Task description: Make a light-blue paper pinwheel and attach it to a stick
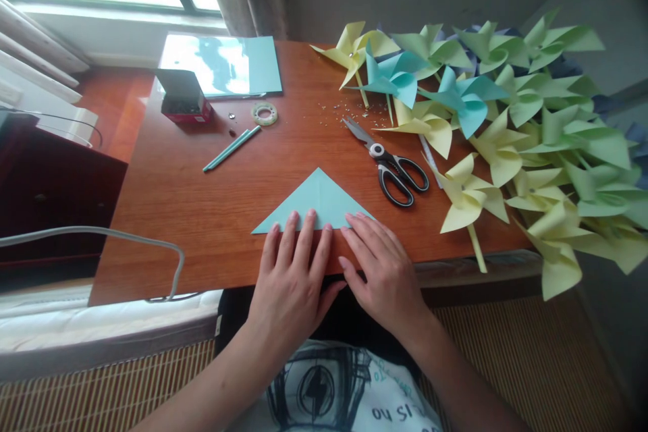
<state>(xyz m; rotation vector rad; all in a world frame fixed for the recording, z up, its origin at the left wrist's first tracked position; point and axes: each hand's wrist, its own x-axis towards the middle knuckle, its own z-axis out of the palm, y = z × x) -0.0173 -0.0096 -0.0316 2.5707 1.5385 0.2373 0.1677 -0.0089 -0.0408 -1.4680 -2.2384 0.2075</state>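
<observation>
A light blue sheet of paper, folded into a triangle, lies flat on the wooden table with its tip pointing away from me. Along its near folded edge, my left hand rests with fingers stretched out, fingertips on the paper. My right hand lies at the right part of the same edge, fingers extended and thumb apart, partly covering the right corner. A faint crease runs down the triangle's middle. Beyond the right hand are scissors with black handles, their blades slightly apart.
Many finished paper pinwheels in yellow, green and blue crowd the right side. At back left are a pack of blue paper, a small open box, a tape roll and rolled paper sticks. A cable crosses the left edge.
</observation>
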